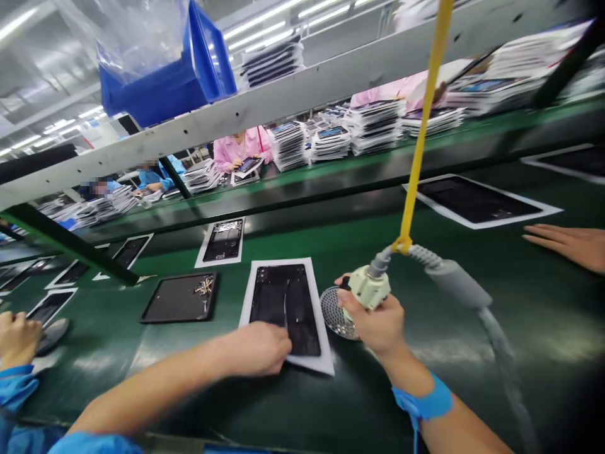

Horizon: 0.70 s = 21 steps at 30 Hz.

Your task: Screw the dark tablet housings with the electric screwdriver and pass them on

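Note:
A black tablet-like panel (302, 315) lies on a white sheet (317, 360) on the green work surface in front of me. My left hand (265, 348) rests at its lower left edge, fingers curled together. A thin, pale curved line runs up the panel from those fingers; whether they hold it I cannot tell. My right hand (378, 321) is wrapped round a pale green corded power tool (369, 287) just right of the panel. The tool's lower end is hidden. Beside and partly under this hand sits a round perforated metal dish (336, 315).
A black tray (177, 297) with several screws stands left of the panel. A yellow strap (420, 145) suspends the tool's grey cable (460, 287). Co-workers' hands show at right (570, 244) and left (17, 337). A white shelf beam (302, 82) crosses overhead.

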### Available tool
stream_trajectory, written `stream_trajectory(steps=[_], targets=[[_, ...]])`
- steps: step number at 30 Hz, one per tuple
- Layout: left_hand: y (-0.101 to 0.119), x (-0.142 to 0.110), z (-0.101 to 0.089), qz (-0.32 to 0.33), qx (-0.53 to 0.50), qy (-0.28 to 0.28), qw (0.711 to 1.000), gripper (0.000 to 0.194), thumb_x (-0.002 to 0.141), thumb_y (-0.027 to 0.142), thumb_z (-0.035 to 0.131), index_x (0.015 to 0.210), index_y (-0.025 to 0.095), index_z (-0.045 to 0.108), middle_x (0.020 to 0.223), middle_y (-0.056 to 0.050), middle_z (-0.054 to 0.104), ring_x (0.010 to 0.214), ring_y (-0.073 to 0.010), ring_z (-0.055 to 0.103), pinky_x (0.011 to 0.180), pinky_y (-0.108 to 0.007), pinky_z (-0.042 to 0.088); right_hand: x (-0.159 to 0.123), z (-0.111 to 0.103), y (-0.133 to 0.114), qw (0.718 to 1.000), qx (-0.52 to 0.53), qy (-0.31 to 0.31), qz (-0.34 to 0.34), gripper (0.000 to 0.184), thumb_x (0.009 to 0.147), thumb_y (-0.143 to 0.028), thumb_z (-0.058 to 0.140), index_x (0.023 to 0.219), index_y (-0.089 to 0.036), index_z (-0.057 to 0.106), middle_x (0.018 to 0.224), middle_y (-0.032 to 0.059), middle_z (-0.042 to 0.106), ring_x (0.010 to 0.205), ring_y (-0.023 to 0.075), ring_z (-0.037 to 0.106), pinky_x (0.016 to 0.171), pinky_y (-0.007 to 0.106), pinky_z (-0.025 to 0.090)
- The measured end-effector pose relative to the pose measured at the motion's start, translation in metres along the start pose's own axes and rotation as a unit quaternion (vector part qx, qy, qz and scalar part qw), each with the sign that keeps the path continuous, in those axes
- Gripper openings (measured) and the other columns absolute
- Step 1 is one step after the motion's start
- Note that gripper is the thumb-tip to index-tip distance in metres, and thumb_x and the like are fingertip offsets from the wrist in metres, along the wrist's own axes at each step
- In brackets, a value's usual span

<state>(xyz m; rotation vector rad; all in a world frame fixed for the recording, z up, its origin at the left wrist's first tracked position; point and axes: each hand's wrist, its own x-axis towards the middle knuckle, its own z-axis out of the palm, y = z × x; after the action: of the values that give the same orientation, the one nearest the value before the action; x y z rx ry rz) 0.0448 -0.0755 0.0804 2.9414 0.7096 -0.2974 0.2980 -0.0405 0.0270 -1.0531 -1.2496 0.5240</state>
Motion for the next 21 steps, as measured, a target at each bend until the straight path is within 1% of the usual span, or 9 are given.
stream_trajectory(steps=[3, 6, 8, 10, 12, 14, 17, 19, 21], targets=[[0.054, -0.019, 0.028, 0.022, -0.021, 0.002, 1.000, 0.011, 0.094, 0.024, 0.065, 0.085, 0.018, 0.064, 0.083, -0.006, 0.070, 0.069, -0.0197, 0.064, 0.064, -0.033, 0.055, -0.002, 0.001, 0.001, 1.000, 0.005, 0.003, 0.012, 0.023, 0.083, -0.040, 0.076, 0.091, -0.019, 0.075, 0.079, 0.0061, 0.078, 0.064, 0.0204, 0.072, 0.064, 0.034, 0.063], [0.094, -0.025, 0.059, 0.049, -0.035, -0.014, 0.998, 0.013, 0.094, 0.027, 0.068, 0.086, 0.017, 0.064, 0.082, -0.005, 0.070, 0.064, -0.0187, 0.063, 0.056, -0.033, 0.052, -0.004, 0.002, 0.004, 0.999, 0.006, 0.017, 0.029, 0.027, 0.081, -0.043, 0.078, 0.090, -0.018, 0.075, 0.078, 0.0066, 0.077, 0.061, 0.0200, 0.071, 0.057, 0.032, 0.060], [0.106, -0.026, 0.074, 0.054, -0.054, -0.026, 0.997, 0.014, 0.094, 0.028, 0.070, 0.085, 0.018, 0.065, 0.080, -0.004, 0.070, 0.063, -0.0181, 0.063, 0.054, -0.033, 0.050, -0.005, 0.002, 0.006, 0.999, 0.007, 0.027, 0.038, 0.028, 0.080, -0.045, 0.079, 0.088, -0.018, 0.074, 0.080, 0.0073, 0.077, 0.060, 0.0197, 0.070, 0.054, 0.031, 0.059], [0.103, -0.029, 0.080, 0.041, -0.101, -0.016, 0.994, 0.018, 0.094, 0.036, 0.071, 0.089, 0.019, 0.067, 0.081, -0.003, 0.071, 0.066, -0.0181, 0.066, 0.056, -0.031, 0.051, -0.004, 0.002, 0.007, 0.998, 0.011, 0.033, 0.043, 0.029, 0.078, -0.047, 0.081, 0.085, -0.020, 0.074, 0.081, 0.0070, 0.077, 0.060, 0.0196, 0.069, 0.054, 0.031, 0.059], [0.081, -0.039, 0.076, -0.017, -0.158, 0.021, 0.987, 0.023, 0.093, 0.042, 0.072, 0.099, 0.020, 0.069, 0.086, -0.003, 0.074, 0.074, -0.0182, 0.069, 0.063, -0.028, 0.053, -0.003, 0.003, 0.008, 0.998, 0.013, 0.034, 0.047, 0.029, 0.077, -0.049, 0.082, 0.082, -0.022, 0.073, 0.078, 0.0057, 0.076, 0.059, 0.0195, 0.069, 0.055, 0.031, 0.059], [0.044, -0.057, 0.065, -0.137, -0.185, 0.072, 0.970, 0.017, 0.094, 0.035, 0.069, 0.105, 0.022, 0.070, 0.093, -0.004, 0.075, 0.081, -0.0183, 0.071, 0.071, -0.027, 0.053, -0.003, 0.003, 0.009, 0.998, 0.013, 0.034, 0.050, 0.030, 0.077, -0.051, 0.082, 0.075, -0.023, 0.071, 0.076, 0.0051, 0.075, 0.058, 0.0193, 0.068, 0.056, 0.032, 0.060], [-0.027, -0.092, 0.047, -0.366, -0.139, 0.144, 0.909, 0.016, 0.096, 0.022, 0.057, 0.093, 0.021, 0.072, 0.093, -0.007, 0.075, 0.088, -0.0213, 0.070, 0.080, -0.030, 0.053, -0.004, 0.003, 0.008, 0.998, 0.007, 0.028, 0.048, 0.035, 0.079, -0.054, 0.080, 0.066, -0.024, 0.066, 0.078, 0.0063, 0.075, 0.059, 0.0196, 0.068, 0.059, 0.034, 0.061], [-0.069, -0.112, 0.040, -0.456, -0.126, 0.159, 0.867, 0.020, 0.095, 0.018, 0.054, 0.089, 0.021, 0.073, 0.097, -0.008, 0.075, 0.094, -0.0229, 0.069, 0.087, -0.032, 0.052, -0.004, 0.003, 0.008, 0.999, -0.003, 0.026, 0.036, 0.037, 0.079, -0.054, 0.078, 0.063, -0.023, 0.065, 0.080, 0.0072, 0.075, 0.065, 0.0210, 0.069, 0.063, 0.035, 0.061], [-0.098, -0.126, 0.039, -0.507, -0.125, 0.146, 0.840, 0.019, 0.092, 0.016, 0.056, 0.084, 0.021, 0.072, 0.096, -0.009, 0.075, 0.095, -0.0240, 0.069, 0.089, -0.032, 0.051, -0.004, 0.002, 0.009, 0.999, -0.009, 0.023, 0.026, 0.037, 0.079, -0.052, 0.078, 0.062, -0.023, 0.065, 0.082, 0.0078, 0.076, 0.071, 0.0221, 0.071, 0.068, 0.035, 0.061]])
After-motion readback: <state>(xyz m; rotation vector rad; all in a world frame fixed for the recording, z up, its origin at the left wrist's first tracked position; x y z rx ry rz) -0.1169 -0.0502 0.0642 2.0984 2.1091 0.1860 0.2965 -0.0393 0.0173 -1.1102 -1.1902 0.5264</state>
